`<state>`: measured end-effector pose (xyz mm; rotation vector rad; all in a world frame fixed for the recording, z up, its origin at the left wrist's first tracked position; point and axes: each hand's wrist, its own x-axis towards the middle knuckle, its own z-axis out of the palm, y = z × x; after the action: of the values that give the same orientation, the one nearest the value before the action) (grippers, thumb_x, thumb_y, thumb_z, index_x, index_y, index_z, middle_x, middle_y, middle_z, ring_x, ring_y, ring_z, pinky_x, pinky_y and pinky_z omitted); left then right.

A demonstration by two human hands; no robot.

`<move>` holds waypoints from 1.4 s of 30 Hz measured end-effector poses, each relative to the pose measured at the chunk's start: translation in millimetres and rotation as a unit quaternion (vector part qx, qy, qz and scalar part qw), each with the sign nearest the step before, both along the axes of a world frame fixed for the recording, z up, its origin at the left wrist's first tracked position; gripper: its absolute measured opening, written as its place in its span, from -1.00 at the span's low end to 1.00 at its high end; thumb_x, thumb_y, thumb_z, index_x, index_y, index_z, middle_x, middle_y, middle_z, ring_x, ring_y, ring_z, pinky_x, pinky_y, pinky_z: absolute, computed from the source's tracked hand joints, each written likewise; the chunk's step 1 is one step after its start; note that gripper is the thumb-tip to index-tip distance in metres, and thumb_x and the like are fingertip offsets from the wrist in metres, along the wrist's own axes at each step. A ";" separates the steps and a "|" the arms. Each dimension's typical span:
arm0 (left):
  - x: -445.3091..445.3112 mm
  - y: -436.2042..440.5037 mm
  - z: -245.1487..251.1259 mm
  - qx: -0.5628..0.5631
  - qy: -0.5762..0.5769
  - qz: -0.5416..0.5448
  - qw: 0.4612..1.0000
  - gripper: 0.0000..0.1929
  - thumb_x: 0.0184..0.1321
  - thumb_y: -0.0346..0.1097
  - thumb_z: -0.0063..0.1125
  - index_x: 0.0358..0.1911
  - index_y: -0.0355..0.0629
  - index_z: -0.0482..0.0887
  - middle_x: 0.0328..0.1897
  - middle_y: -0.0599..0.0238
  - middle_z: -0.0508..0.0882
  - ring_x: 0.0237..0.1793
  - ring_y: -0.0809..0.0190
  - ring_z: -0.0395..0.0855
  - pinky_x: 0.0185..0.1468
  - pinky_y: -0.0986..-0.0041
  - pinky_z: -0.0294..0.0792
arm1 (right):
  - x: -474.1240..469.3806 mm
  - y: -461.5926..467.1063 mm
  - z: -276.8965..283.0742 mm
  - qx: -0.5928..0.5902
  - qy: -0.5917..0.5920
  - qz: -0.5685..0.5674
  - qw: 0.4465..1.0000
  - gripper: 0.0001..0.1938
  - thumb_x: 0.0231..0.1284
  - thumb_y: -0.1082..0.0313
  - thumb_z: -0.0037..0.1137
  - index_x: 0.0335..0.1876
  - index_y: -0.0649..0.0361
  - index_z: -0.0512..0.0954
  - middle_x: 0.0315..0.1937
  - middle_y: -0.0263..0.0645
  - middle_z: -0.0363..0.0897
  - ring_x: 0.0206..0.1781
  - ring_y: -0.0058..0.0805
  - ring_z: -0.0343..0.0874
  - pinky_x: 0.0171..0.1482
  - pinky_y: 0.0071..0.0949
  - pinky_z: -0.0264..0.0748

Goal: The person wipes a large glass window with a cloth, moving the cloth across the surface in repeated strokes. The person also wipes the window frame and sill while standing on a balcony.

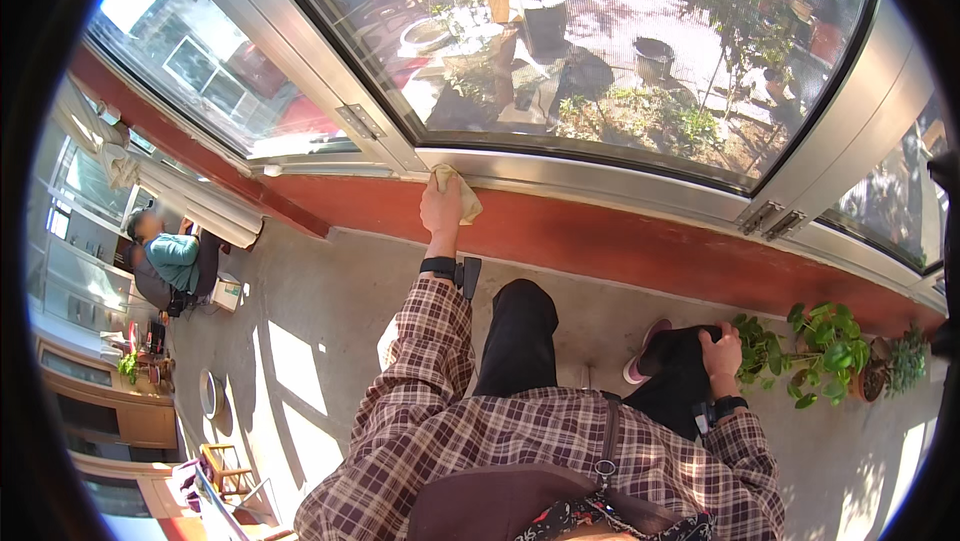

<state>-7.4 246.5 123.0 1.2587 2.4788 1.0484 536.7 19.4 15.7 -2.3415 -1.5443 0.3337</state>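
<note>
My left hand [441,205] grips a pale yellowish cloth [469,202]. It presses the cloth against the lower rail of the metal window frame [517,168], near the frame's left corner. Below that rail runs a red painted wall [570,230]. My right hand [721,352] rests on my bent right knee in black trousers and holds nothing. Dark straps circle both wrists, and a small device sits on each.
Green potted plants [832,350] stand on the floor beside my right knee. A metal latch [772,220] juts from the frame at right, and a hinge [360,122] sits at left. Another person [176,260] sits far left. A wooden chair [225,470] stands at lower left.
</note>
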 end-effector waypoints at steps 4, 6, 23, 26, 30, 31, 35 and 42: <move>5.2 -1.8 -3.3 0.017 -0.022 -0.007 1.000 -0.35 0.15 0.21 0.10 0.30 0.09 0.54 -0.02 -0.04 0.73 0.00 -0.20 0.67 0.05 0.03 0.48 | 3.6 -10.3 7.4 -0.003 -0.016 -0.020 1.000 -0.53 0.08 0.03 0.24 0.06 0.13 0.55 0.10 -0.10 0.52 0.12 0.02 0.52 0.11 -0.10 0.52; 8.9 -2.8 -4.7 0.036 -0.040 -0.018 0.998 -0.33 0.15 0.20 0.11 0.30 0.02 0.54 -0.04 -0.08 0.73 -0.01 -0.22 0.67 0.06 0.04 0.48 | 5.6 -14.0 11.1 -0.016 -0.011 -0.037 0.999 -0.52 0.08 0.03 0.24 0.08 0.12 0.55 0.11 -0.11 0.51 0.12 0.02 0.52 0.11 -0.10 0.52; 122.6 -25.6 -11.5 0.095 -0.128 -0.080 0.984 -0.19 0.20 0.19 0.10 0.38 -0.30 0.35 -0.21 -0.17 0.74 -0.13 -0.26 0.70 -0.01 0.09 0.48 | 13.1 -30.3 7.6 -0.029 -0.036 -0.037 0.998 -0.57 0.14 0.00 0.21 0.06 0.05 0.54 0.03 -0.09 0.53 0.08 0.01 0.54 0.09 -0.08 0.52; 148.2 -31.1 -15.0 0.138 -0.128 -0.097 0.977 -0.20 0.22 0.18 0.09 0.38 -0.30 0.35 -0.22 -0.17 0.74 -0.15 -0.27 0.69 -0.02 0.09 0.49 | 9.8 -35.2 10.4 -0.038 -0.034 -0.051 0.997 -0.57 0.15 -0.01 0.20 0.05 0.04 0.54 0.02 -0.08 0.53 0.07 0.01 0.54 0.08 -0.08 0.52; 181.5 -40.5 -16.0 0.092 -0.147 -0.127 0.977 -0.15 0.20 0.16 0.13 0.44 -0.30 0.25 -0.19 -0.18 0.73 -0.11 -0.21 0.70 0.01 0.15 0.48 | 6.3 -42.1 11.8 -0.024 -0.019 -0.049 0.998 -0.57 0.14 -0.02 0.21 0.05 0.05 0.54 0.01 -0.08 0.54 0.08 0.01 0.54 0.08 -0.07 0.52; 187.9 -41.9 -16.1 0.094 -0.157 -0.133 0.974 -0.14 0.19 0.15 0.15 0.45 -0.29 0.23 -0.21 -0.20 0.73 -0.10 -0.19 0.70 0.02 0.18 0.48 | 5.8 -43.1 12.3 -0.016 -0.016 -0.042 0.999 -0.57 0.14 -0.02 0.21 0.04 0.05 0.54 0.01 -0.08 0.54 0.08 0.01 0.54 0.08 -0.07 0.52; 201.4 -42.8 -17.8 0.089 -0.159 -0.142 0.973 -0.13 0.20 0.18 0.12 0.46 -0.28 0.21 -0.20 -0.19 0.73 -0.11 -0.21 0.70 0.01 0.14 0.48 | 2.9 -41.4 14.6 -0.029 -0.013 -0.047 0.998 -0.57 0.14 -0.03 0.21 0.04 0.05 0.55 0.00 -0.07 0.55 0.07 0.01 0.54 0.09 -0.07 0.51; 237.5 -54.3 -19.7 0.087 -0.104 -0.210 0.968 -0.18 0.23 0.09 0.14 0.42 -0.34 0.24 -0.10 -0.18 0.72 -0.09 -0.22 0.69 -0.01 0.14 0.51 | -3.4 -33.2 17.4 -0.046 -0.011 -0.053 0.997 -0.54 0.12 -0.05 0.21 0.03 0.10 0.56 0.00 -0.07 0.55 0.09 0.00 0.54 0.10 -0.08 0.52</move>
<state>230.1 192.2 103.3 1.5432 1.8863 1.2215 533.3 -13.8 33.1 -2.4939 -1.4360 0.3622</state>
